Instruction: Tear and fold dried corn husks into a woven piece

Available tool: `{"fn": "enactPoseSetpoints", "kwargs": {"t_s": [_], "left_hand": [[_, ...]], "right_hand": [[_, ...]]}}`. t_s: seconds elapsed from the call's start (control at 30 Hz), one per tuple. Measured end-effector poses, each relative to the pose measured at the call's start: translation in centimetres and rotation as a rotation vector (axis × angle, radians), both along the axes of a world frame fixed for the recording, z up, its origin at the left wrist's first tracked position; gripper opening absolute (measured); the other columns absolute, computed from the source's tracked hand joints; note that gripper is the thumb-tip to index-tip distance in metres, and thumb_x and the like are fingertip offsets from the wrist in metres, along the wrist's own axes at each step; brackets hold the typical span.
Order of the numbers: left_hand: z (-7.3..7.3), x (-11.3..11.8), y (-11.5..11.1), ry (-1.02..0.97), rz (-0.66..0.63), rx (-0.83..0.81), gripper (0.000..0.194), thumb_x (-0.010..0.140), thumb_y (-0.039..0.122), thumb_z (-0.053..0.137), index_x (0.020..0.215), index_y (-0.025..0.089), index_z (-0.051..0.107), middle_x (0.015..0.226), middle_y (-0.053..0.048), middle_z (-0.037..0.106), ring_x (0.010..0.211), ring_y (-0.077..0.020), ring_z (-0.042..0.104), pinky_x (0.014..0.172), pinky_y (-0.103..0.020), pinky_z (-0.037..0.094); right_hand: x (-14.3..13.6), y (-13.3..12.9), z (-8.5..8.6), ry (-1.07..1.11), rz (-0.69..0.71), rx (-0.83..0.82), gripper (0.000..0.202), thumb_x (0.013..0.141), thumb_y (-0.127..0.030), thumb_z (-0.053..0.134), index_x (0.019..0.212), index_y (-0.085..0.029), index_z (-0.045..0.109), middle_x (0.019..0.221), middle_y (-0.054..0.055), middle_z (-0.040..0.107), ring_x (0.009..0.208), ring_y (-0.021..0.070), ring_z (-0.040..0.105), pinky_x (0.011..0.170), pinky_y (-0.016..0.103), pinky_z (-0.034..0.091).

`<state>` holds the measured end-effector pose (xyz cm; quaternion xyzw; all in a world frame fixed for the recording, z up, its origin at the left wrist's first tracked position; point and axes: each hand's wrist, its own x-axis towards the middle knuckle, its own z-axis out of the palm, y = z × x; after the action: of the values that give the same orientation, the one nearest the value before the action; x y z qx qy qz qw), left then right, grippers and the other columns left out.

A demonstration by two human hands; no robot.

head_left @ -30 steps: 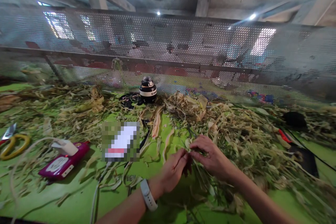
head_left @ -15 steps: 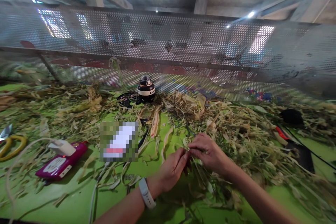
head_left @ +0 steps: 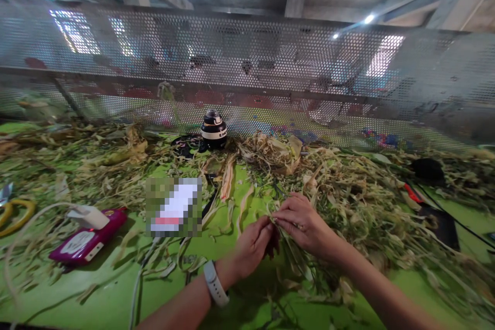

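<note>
My left hand (head_left: pixel 251 247), with a pale watch (head_left: pixel 215 283) on its wrist, is closed in a pinch near the middle of the green table (head_left: pixel 104 299). My right hand (head_left: pixel 303 224) meets it from the right, thumb and fingers pinched together. Between the fingertips shows a small bit of pale green plant stem (head_left: pixel 270 214), mostly hidden by the fingers. Something dark reddish shows in the shade under my left hand; I cannot tell what it is. Long wilted stems and leaves (head_left: pixel 299 263) lie under and beside my right hand.
Heaps of dried plants (head_left: pixel 359 196) cover the right and back. A blurred-out phone (head_left: pixel 176 206), a magenta power strip (head_left: pixel 91 240) with a white plug and yellow-handled scissors (head_left: pixel 19 214) lie left. A black jar (head_left: pixel 214 131) stands before a perforated metal screen (head_left: pixel 247 56).
Both hands stay together at the same place, the right fingertips shifting slightly left and closer over the left ones. The whole view has shifted a little.
</note>
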<state>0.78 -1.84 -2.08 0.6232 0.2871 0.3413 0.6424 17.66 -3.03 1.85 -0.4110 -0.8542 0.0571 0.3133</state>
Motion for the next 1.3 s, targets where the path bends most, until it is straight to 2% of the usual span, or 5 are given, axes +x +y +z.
{"fn": "enactPoseSetpoints", "kwargs": {"t_s": [0.33, 0.73, 0.9, 1.03, 1.3], "left_hand": [[0.1, -0.6, -0.2, 0.022, 0.066, 0.085, 0.026, 0.087, 0.039, 0.04, 0.079, 0.019, 0.053, 0.067, -0.001, 0.052, 0.061, -0.0151, 0.047, 0.057, -0.027, 0.042], [0.3, 0.1, -0.2, -0.086, 0.034, 0.027, 0.027, 0.085, 0.043, 0.048, 0.072, 0.02, 0.055, 0.059, -0.002, 0.051, 0.05, -0.0145, 0.045, 0.049, -0.027, 0.038], [0.5, 0.1, 0.1, -0.077, 0.042, 0.005, 0.028, 0.086, 0.043, 0.045, 0.07, 0.021, 0.051, 0.057, -0.001, 0.051, 0.048, -0.0135, 0.043, 0.047, -0.026, 0.035], [0.4, -0.1, 0.3, -0.07, 0.094, 0.044, 0.029, 0.087, 0.042, 0.045, 0.067, 0.021, 0.049, 0.057, 0.001, 0.047, 0.049, -0.0126, 0.04, 0.048, -0.025, 0.032], [-0.1, 0.1, 0.9, -0.133, 0.129, 0.018, 0.032, 0.086, 0.048, 0.046, 0.072, 0.019, 0.048, 0.061, 0.002, 0.048, 0.052, -0.0108, 0.042, 0.05, -0.024, 0.034]], "right_hand": [[0.0, -0.1, 0.5, 0.088, 0.024, -0.089, 0.02, 0.089, -0.02, 0.051, 0.097, -0.02, 0.069, 0.083, 0.007, 0.063, 0.083, 0.019, 0.055, 0.082, 0.038, 0.044], [0.6, 0.4, -0.3, 0.193, 0.02, -0.14, 0.019, 0.089, -0.025, 0.051, 0.093, -0.017, 0.068, 0.083, 0.008, 0.063, 0.083, 0.018, 0.058, 0.076, 0.032, 0.048], [0.7, 0.4, -0.2, 0.154, -0.025, -0.052, 0.024, 0.088, -0.025, 0.052, 0.107, -0.02, 0.065, 0.095, 0.009, 0.062, 0.092, 0.0206, 0.056, 0.086, 0.039, 0.045], [0.7, 0.5, -0.5, 0.081, -0.038, -0.007, 0.028, 0.085, -0.025, 0.057, 0.113, -0.023, 0.062, 0.1, 0.009, 0.063, 0.097, 0.0212, 0.057, 0.1, 0.049, 0.032], [1.1, 0.9, -1.0, 0.088, -0.177, 0.196, 0.031, 0.086, -0.025, 0.057, 0.116, -0.026, 0.058, 0.105, 0.008, 0.064, 0.1, 0.0228, 0.057, 0.104, 0.052, 0.027]]}}
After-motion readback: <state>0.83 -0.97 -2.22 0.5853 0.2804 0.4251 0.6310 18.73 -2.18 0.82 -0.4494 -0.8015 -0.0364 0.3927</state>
